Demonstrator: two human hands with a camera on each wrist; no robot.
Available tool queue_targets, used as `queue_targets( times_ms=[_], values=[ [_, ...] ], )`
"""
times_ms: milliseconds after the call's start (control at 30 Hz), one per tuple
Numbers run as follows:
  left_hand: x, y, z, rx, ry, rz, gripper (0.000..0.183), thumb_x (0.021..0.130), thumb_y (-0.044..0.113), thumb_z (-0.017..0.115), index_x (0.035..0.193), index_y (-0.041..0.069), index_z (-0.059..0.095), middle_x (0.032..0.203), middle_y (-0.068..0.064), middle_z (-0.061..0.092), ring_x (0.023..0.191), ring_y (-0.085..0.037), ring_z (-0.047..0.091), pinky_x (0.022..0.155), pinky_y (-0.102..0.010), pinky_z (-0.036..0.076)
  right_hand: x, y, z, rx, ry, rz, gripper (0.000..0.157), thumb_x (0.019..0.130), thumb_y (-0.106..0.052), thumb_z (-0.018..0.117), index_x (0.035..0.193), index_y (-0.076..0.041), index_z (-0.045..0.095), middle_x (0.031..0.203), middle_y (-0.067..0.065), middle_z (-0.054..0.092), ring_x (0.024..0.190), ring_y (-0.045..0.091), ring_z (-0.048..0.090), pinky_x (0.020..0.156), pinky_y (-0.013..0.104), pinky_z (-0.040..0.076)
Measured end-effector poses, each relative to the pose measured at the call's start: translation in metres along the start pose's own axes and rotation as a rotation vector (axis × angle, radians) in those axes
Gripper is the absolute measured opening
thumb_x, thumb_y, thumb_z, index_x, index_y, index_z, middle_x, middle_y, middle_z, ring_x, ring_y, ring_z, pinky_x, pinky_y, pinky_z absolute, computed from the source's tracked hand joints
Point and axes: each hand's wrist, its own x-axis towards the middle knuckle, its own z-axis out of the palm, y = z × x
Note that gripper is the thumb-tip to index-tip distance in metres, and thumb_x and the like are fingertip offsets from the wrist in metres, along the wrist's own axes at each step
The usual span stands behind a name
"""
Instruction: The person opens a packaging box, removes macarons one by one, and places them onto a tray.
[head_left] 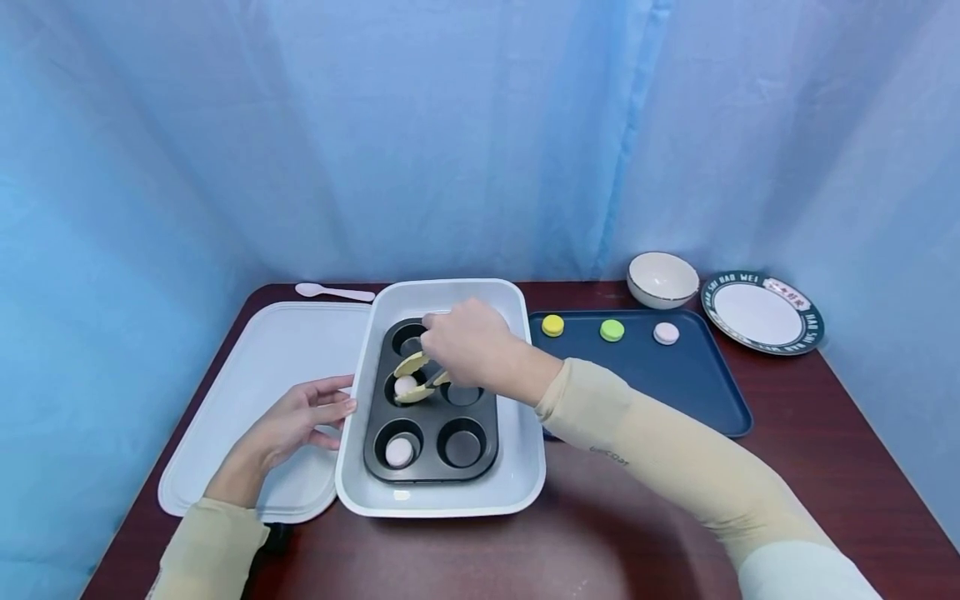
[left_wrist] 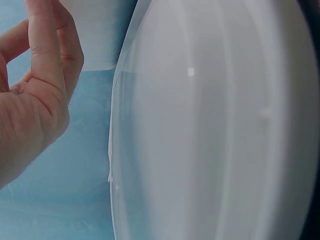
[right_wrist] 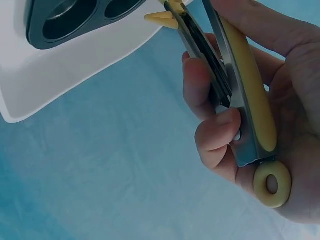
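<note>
My right hand (head_left: 468,340) grips silver tongs with yellow handles (right_wrist: 252,95), fingers curled round them. Their yellow tips (head_left: 413,394) stand apart at a pale pink macaron (head_left: 405,385) in the middle left cup of a dark muffin tin (head_left: 431,477). Whether the tips touch it, I cannot tell. Another pale macaron (head_left: 399,452) lies in the front left cup. The tin sits inside a deep white tray (head_left: 525,492). At that tray's left wall is my left hand (head_left: 303,417), fingers loosely extended and touching or nearly touching the rim.
Yellow (head_left: 552,325), green (head_left: 612,330) and pale pink (head_left: 666,333) macarons lie along the back of a dark blue tray (head_left: 637,375). Behind stand a white bowl (head_left: 663,279) and a green-rimmed plate (head_left: 757,315). At left are a white board (head_left: 225,425) and a pink spoon (head_left: 333,292).
</note>
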Motion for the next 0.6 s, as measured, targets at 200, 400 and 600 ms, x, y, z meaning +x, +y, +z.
queue_targets(
  times_ms=[200, 400, 600],
  values=[
    [0.0, 0.001, 0.001, -0.004, 0.001, -0.012, 0.069, 0.097, 0.022, 0.071, 0.154, 0.0, 0.038, 0.109, -0.014, 0.063, 0.085, -0.023, 0.066, 0.072, -0.044, 0.063, -0.004, 0.008, 0.01, 0.089, -0.034, 0.02, 0.025, 0.084, -0.042, 0.082, 0.097, -0.021, 0.078, 0.099, -0.004, 0.064, 0.062, 0.012, 0.054, 0.051, 0.024, 0.047],
    [-0.001, 0.001, 0.0, -0.01, -0.007, -0.007, 0.069, 0.097, 0.022, 0.071, 0.153, -0.001, 0.038, 0.11, -0.014, 0.063, 0.086, -0.023, 0.066, 0.073, -0.044, 0.063, -0.01, 0.008, 0.02, 0.105, -0.035, 0.046, 0.024, 0.083, -0.044, 0.082, 0.09, -0.022, 0.077, 0.099, -0.004, 0.063, 0.057, 0.013, 0.052, 0.049, 0.025, 0.046],
    [0.0, 0.001, 0.0, -0.002, -0.001, -0.012, 0.068, 0.097, 0.021, 0.071, 0.153, 0.0, 0.039, 0.11, -0.013, 0.065, 0.086, -0.024, 0.066, 0.073, -0.046, 0.062, -0.014, -0.003, 0.017, 0.057, -0.008, 0.038, 0.022, 0.086, -0.042, 0.08, 0.096, -0.022, 0.078, 0.103, -0.003, 0.063, 0.056, 0.012, 0.053, 0.051, 0.025, 0.051]
  ],
)
